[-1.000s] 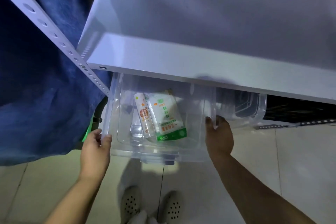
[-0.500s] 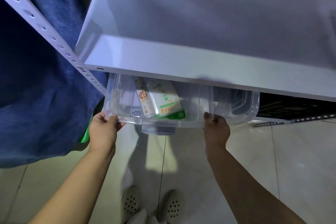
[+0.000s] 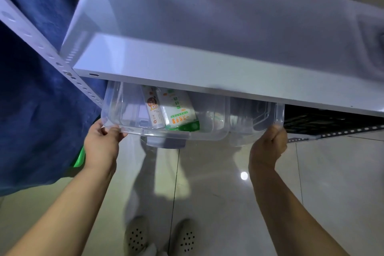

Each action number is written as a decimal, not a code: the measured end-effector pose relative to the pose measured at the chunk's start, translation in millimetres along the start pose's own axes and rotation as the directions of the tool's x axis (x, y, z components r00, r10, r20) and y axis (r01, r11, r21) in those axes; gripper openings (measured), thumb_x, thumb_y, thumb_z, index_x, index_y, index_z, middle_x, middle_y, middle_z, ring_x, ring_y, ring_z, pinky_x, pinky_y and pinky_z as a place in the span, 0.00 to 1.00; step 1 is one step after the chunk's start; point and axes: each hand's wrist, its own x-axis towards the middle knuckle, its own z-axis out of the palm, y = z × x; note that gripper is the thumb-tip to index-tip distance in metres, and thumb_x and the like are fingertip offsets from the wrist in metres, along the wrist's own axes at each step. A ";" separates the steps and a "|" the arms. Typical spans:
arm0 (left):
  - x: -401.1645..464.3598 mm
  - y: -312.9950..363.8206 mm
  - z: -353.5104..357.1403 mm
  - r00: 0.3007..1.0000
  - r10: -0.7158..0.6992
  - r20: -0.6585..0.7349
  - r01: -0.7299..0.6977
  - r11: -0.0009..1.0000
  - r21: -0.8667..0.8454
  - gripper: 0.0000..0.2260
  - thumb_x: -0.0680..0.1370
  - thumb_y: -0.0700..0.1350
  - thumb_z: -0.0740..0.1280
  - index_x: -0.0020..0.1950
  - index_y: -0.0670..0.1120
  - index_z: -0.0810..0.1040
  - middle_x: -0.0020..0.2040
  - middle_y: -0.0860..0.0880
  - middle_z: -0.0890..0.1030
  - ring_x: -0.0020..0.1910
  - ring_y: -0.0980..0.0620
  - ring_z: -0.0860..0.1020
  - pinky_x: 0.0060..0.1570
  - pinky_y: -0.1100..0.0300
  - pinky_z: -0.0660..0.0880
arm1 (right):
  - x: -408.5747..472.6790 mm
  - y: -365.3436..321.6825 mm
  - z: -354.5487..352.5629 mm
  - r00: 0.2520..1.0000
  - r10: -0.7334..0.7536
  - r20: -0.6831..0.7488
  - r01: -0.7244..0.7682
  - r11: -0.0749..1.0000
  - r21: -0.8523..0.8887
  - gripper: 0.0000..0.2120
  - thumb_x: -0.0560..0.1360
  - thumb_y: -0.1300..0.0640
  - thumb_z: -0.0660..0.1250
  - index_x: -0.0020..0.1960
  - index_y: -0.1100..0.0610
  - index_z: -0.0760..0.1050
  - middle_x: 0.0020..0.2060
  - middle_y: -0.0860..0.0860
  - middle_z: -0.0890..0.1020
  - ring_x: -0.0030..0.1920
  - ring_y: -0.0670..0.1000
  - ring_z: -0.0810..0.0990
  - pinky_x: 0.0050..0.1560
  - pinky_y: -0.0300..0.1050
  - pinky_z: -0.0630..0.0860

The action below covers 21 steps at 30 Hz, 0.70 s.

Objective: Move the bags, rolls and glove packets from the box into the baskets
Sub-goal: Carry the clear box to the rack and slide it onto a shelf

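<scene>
A clear plastic box (image 3: 209,131) sits mostly under a white shelf board (image 3: 187,72), only its front part showing. Inside it lie a narrow white and orange roll pack (image 3: 154,113) and, touching it on the right, a white and green glove packet (image 3: 179,113); their far ends are hidden by the shelf. My left hand (image 3: 102,143) grips the box's front left corner. My right hand (image 3: 268,145) grips the front rim of a second clear box (image 3: 257,118) that stands right beside the first.
A perforated white shelf upright (image 3: 52,56) slants down the left, with blue cloth (image 3: 31,100) behind it and a green object (image 3: 80,158) at its hem. A black basket (image 3: 324,120) sits under the shelf at right. Glossy floor tiles and my shoes (image 3: 160,237) lie below.
The box with the packs has slid back under the shelf. My right hand has shifted from the first box's right corner to the rim of the neighbouring box.
</scene>
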 end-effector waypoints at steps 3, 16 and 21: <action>2.5 -1.1 -6.1 1.000 0.025 0.001 -0.025 0.993 0.112 0.16 0.77 0.37 0.63 0.64 0.43 0.72 0.50 0.46 0.78 0.45 0.49 0.79 0.52 0.57 0.72 | -0.1 -4.5 4.0 0.996 -0.056 0.065 0.051 0.997 0.066 0.12 0.79 0.58 0.53 0.37 0.49 0.63 0.41 0.56 0.68 0.45 0.57 0.67 0.52 0.64 0.69; 11.7 -0.4 -41.6 0.959 0.199 0.204 -0.248 0.934 0.259 0.18 0.76 0.36 0.62 0.62 0.53 0.75 0.48 0.53 0.79 0.43 0.55 0.75 0.41 0.67 0.70 | -115.3 -21.4 29.7 0.914 -0.378 0.146 0.371 0.926 0.077 0.17 0.74 0.52 0.59 0.50 0.67 0.69 0.47 0.55 0.68 0.49 0.49 0.67 0.53 0.39 0.67; 20.9 1.7 -54.3 0.949 0.174 0.262 -0.247 0.928 0.279 0.20 0.76 0.37 0.62 0.63 0.57 0.73 0.52 0.52 0.79 0.48 0.53 0.74 0.45 0.63 0.69 | -150.9 -32.1 38.5 0.893 -0.428 0.136 0.434 0.901 -0.014 0.18 0.72 0.52 0.62 0.51 0.67 0.72 0.49 0.62 0.72 0.51 0.58 0.70 0.54 0.41 0.67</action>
